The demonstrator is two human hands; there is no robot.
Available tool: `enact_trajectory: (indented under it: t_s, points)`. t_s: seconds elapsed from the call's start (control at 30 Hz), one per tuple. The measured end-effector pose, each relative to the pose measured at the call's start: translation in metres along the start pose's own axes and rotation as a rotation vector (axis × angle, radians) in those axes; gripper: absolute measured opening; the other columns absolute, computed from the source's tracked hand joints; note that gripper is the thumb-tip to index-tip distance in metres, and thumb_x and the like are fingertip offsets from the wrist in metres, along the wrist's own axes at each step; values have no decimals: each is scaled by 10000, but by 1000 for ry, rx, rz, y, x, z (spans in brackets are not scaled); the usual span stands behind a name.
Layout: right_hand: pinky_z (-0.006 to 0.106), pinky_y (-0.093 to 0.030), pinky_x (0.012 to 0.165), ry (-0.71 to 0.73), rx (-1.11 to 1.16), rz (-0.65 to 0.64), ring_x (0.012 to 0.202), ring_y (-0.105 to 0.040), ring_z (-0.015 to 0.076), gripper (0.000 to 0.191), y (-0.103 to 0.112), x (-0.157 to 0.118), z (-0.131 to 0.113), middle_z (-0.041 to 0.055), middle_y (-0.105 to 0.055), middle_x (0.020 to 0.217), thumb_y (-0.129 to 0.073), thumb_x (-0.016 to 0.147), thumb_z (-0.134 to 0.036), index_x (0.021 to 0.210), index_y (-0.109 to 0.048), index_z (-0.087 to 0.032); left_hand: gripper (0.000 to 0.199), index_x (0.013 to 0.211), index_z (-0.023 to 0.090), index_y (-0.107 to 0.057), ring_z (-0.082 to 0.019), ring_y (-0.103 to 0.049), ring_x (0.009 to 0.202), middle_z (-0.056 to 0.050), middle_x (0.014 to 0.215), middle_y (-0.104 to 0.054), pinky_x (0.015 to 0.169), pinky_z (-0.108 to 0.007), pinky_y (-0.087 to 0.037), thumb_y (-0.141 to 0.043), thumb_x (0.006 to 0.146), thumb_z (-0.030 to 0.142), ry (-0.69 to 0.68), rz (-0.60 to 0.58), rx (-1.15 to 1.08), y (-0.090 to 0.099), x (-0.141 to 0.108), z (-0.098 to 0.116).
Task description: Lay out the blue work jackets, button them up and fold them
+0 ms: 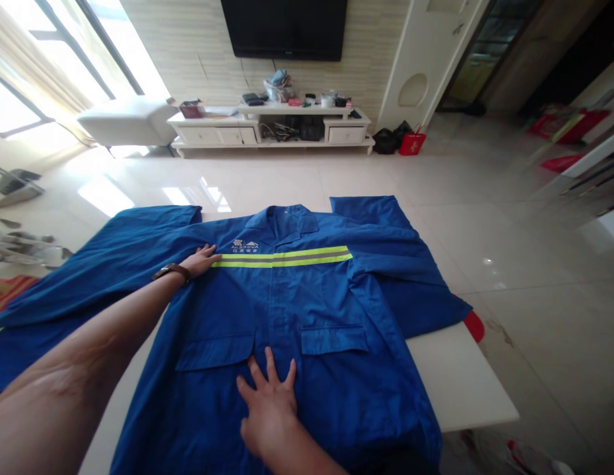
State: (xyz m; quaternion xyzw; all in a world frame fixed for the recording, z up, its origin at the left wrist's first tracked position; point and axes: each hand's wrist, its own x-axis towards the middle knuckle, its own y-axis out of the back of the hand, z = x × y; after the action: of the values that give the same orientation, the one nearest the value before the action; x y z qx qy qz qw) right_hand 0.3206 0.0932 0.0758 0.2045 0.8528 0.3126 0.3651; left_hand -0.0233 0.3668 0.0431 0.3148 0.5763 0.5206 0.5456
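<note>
On a white tabletop (465, 382), a blue jacket (311, 290) lies front up, its collar (307, 224) toward 12 o'clock (directions taken about the jacket's middle, 12 pointing away from the person). The 2 hands are apart: the left hand (201, 259), at 10 o'clock, rests with fingers extended at the near end of the reflective strip (311, 256), and the right hand (273, 402), at 6 o'clock, lies with fingers spread on the front, below and between the 2 pocket flaps (334, 339); neither visibly grips anything. The likeliest fault is wrinkling: a sideways push by the right hand could drag the loose front and bunch it beneath a flap, while a tug by the left hand could skew the strip. Slippage is a 2nd risk, its probable cause the weight of cloth at the margins: the side cloth (426, 290) at 3 o'clock reaches out beside a red object (474, 326), and the outer cloth (113, 264) at 9 o'clock runs out of view, so its support cannot be judged. Uncovered tabletop shows chiefly at 4 o'clock, ending in a corner; at 12 o'clock the jacket hides the far edge, beyond which open floor (307, 181) extends to the TV stand (212, 135).
</note>
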Motion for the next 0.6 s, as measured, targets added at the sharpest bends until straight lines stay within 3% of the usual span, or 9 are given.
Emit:
enact_trajectory:
  t_s: [0.07,0.13,0.27,0.37,0.47,0.53,0.6]
  points:
    - [819,-60,1130,-1,-6,-1,1571,139,328,698,3,0,-1,-26,-78,1718,-539,944,-505,1595,-310,-398,706,1611,150,-345,-375,-239,1547,-139,1666,-300,1214,-528,-311,-329,996,496,-29,69,-15,-2,-25,12]
    - [815,-61,1130,0,-6,-3,1572,134,332,729,7,0,-2,-13,-84,1720,-579,926,-497,1595,-306,-400,682,1628,182,-306,-437,-158,1553,-131,1687,-242,1190,-666,-261,-351,992,425,-104,163,-4,-12,-64,26]
    - [801,-50,1142,12,-23,5,1580,106,324,732,14,-3,-4,-29,-99,1719,-623,909,-466,1581,-337,-410,640,1634,405,-211,-452,-55,1563,1,1719,-124,1141,-779,-212,-331,1013,499,-222,74,20,-56,-170,40]
    - [824,-6,1118,-94,-119,89,1567,139,372,814,21,-9,-1,-29,-50,1723,-682,875,-480,1594,-305,-416,633,1623,448,-182,-432,-68,1570,2,1709,-172,1140,-778,-199,-337,1014,524,-238,42,23,-90,-232,41]
    - [878,-34,1052,-276,-143,113,1534,159,476,991,30,-15,11,-5,33,1727,-776,791,-528,1607,-217,-464,621,1617,443,-225,-389,-139,1573,-20,1692,-251,1175,-724,-205,-355,1014,512,-238,81,22,-98,-252,39]
    - [903,-81,1008,-331,-112,76,1516,141,528,1042,34,-16,21,-2,61,1728,-807,748,-560,1591,-197,-521,607,1609,424,-293,-358,-241,1549,-45,1669,-319,1188,-645,-273,-370,1011,496,-201,134,2,-89,-246,30]
    - [922,-104,966,-338,-93,46,1503,137,560,1071,36,-14,28,-1,94,1725,-813,727,-591,1581,-167,-557,629,1622,367,-296,-337,-273,1535,-83,1665,-319,1183,-580,-320,-366,1007,476,-47,266,-5,-74,-235,7]
